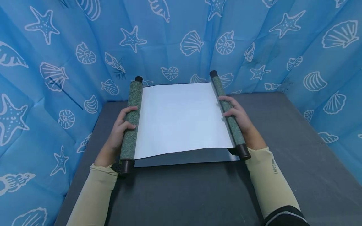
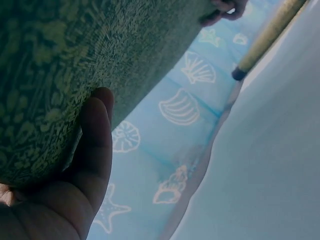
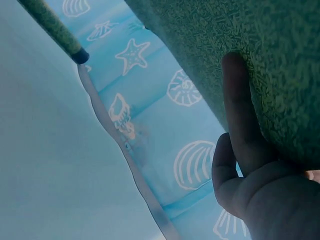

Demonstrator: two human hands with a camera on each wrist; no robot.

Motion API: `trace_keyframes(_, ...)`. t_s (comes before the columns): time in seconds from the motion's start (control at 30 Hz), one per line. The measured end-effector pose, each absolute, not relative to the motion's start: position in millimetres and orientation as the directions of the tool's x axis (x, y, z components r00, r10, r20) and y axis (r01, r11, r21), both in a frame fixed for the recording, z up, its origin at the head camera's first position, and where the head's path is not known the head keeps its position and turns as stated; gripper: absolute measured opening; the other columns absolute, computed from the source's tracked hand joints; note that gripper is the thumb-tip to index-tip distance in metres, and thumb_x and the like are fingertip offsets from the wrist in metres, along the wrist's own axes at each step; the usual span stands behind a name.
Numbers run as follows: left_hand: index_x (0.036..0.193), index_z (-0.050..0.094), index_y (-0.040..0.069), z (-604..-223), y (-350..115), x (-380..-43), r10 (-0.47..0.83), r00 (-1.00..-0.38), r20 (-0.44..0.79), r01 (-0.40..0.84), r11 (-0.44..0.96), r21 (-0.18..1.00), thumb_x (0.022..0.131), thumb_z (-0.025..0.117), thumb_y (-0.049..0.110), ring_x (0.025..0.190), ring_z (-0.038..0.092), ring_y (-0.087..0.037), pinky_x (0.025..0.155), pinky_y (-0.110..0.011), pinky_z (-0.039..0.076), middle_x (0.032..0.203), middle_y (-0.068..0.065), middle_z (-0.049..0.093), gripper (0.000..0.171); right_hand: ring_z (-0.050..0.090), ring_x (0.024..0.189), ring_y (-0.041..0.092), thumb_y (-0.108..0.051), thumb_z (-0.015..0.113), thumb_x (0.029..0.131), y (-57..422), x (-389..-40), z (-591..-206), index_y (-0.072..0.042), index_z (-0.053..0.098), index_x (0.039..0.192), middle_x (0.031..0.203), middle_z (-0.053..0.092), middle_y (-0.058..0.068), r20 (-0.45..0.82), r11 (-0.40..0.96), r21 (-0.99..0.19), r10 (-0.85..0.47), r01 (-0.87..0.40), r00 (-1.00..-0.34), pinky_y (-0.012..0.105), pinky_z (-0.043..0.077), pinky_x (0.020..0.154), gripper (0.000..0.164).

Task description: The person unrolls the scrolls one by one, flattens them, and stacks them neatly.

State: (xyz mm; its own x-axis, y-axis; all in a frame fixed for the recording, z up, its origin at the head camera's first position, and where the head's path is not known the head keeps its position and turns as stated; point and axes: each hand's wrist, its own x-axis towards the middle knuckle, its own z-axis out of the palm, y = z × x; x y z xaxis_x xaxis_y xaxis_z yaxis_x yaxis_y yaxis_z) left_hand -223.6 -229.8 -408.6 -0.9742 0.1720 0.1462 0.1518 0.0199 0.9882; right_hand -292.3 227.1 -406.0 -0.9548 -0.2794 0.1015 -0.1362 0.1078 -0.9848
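A hanging scroll lies partly unrolled, its white sheet spread between two rolls covered in green patterned material with dark end knobs. My left hand grips the left roll, thumb and a finger showing on its inner side. On the other side, my right hand holds the thinner right roll, which leans with its top to the left. In the left wrist view a thumb presses the green surface. Fingers lie against green material in the right wrist view. The parts of both hands beneath the rolls are hidden.
The scroll is over a dark grey table, which shows shadows near the lower knobs. Behind and beside it hangs a blue curtain with white shells and starfish. A greyish layer shows under the sheet's near edge.
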Motion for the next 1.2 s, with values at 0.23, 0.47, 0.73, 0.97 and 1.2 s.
trace_keyframes(0.23, 0.154, 0.042, 0.016, -408.2, -229.8, -223.1, 0.164, -0.961, 0.222, 0.232, 0.046, 0.972, 0.100, 0.048, -0.004, 0.119, 0.051, -0.018, 0.086, -0.025, 0.054, 0.147, -0.006, 0.038, 0.058, 0.036, 0.138, 0.022, -0.002, 0.036, 0.100, 229.7, -292.3, -405.4, -0.005, 0.037, 0.161, 0.172, 0.019, 0.013, 0.125, 0.084, -0.984, -0.316, -0.160, -0.940, 0.020, 0.040, 0.101, 0.062)
trace_keyframes(0.47, 0.153, 0.041, 0.005, -411.9, -229.6, -224.2, 0.180, -0.919, 0.351, 0.363, 0.040, 0.931, 0.091, 0.062, -0.015, 0.116, 0.053, -0.017, 0.086, -0.021, 0.055, 0.150, -0.005, 0.039, 0.068, 0.037, 0.136, 0.017, -0.001, 0.037, 0.100, 232.4, -293.8, -407.2, -0.008, 0.039, 0.160, 0.170, 0.020, 0.014, 0.156, 0.057, -0.981, -0.326, -0.184, -0.932, 0.020, 0.041, 0.100, 0.061)
trace_keyframes(0.73, 0.161, 0.038, 0.016, -409.6, -229.6, -225.0, 0.142, -0.952, 0.271, 0.278, 0.027, 0.960, 0.089, 0.050, -0.014, 0.128, 0.042, -0.023, 0.097, -0.025, 0.044, 0.157, -0.004, 0.032, 0.079, 0.058, 0.110, 0.016, -0.001, 0.032, 0.100, 233.1, -291.9, -409.3, -0.018, 0.037, 0.163, 0.150, 0.040, 0.006, 0.108, -0.031, -0.994, -0.334, -0.104, -0.936, 0.025, 0.055, 0.086, 0.065)
trace_keyframes(0.97, 0.163, 0.034, 0.012, -408.6, -232.8, -225.5, 0.130, -0.955, 0.265, 0.278, 0.091, 0.956, 0.088, 0.046, -0.009, 0.143, 0.028, -0.018, 0.099, -0.030, 0.034, 0.168, -0.007, 0.022, 0.079, 0.052, 0.113, 0.008, -0.004, 0.050, 0.102, 232.6, -290.6, -406.9, -0.010, 0.042, 0.160, 0.168, 0.027, 0.012, 0.102, 0.098, -0.986, -0.276, -0.133, -0.956, 0.019, 0.049, 0.088, 0.059)
trace_keyframes(1.2, 0.159, 0.040, 0.004, -413.0, -233.0, -228.4, 0.116, -0.927, 0.358, 0.363, 0.029, 0.931, 0.094, 0.055, -0.012, 0.140, 0.036, -0.016, 0.099, -0.021, 0.044, 0.167, -0.011, 0.027, 0.069, 0.068, 0.087, 0.012, 0.004, 0.064, 0.097, 232.8, -289.1, -406.0, -0.021, 0.045, 0.156, 0.143, 0.047, 0.009, 0.090, 0.024, -0.995, -0.257, -0.099, -0.962, 0.025, 0.060, 0.072, 0.067)
